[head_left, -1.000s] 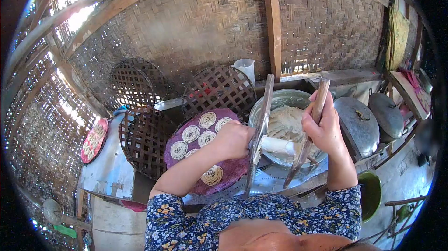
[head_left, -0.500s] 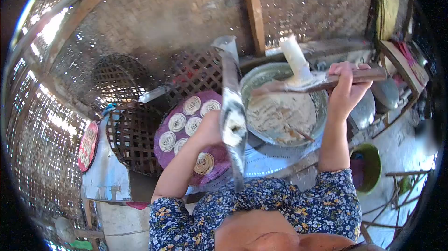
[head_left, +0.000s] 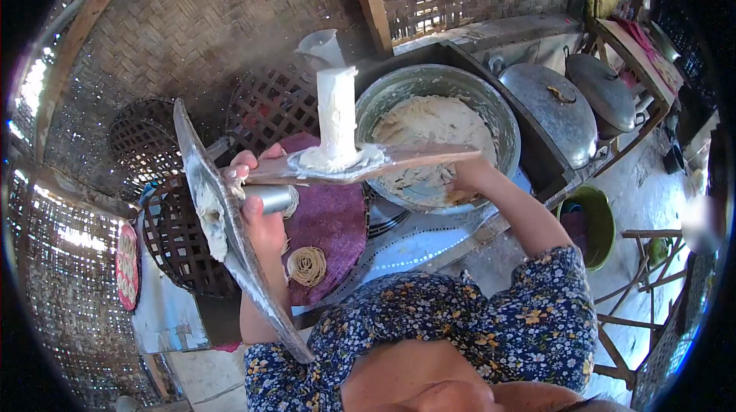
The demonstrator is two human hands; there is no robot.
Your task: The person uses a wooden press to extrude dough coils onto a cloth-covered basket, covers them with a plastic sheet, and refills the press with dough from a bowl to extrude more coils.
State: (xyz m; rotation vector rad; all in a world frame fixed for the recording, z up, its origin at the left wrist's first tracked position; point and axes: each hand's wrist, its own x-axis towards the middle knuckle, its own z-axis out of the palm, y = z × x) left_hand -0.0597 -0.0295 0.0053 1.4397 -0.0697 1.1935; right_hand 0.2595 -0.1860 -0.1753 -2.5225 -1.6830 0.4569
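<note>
My left hand [head_left: 264, 220] is closed round the two parts of a wooden noodle press. One is a long board with a metal cylinder [head_left: 270, 199], its dough-smeared face [head_left: 211, 216] turned left. The other, a wooden bar [head_left: 429, 154], lies level with a dough-coated white plunger [head_left: 336, 109] standing up from it. My right hand [head_left: 471, 178] is down in the large metal basin [head_left: 506, 117], fingers curled into the pale dough [head_left: 441, 124] and partly hidden. Below the press, a coiled noodle nest [head_left: 307, 266] sits on a purple round mat [head_left: 337, 224].
Woven baskets [head_left: 188, 236] stand at the left, beside a pink tray of nests [head_left: 127, 266]. A white pitcher [head_left: 322, 48] is behind the press. Lidded metal pots [head_left: 548, 109] flank the basin on the right, and a green bucket [head_left: 598, 220] is lower right.
My right hand has let go of the plunger bar and gone down into the dough. The bar has moved left into my left hand, and the cylinder board has swung left and tilted.
</note>
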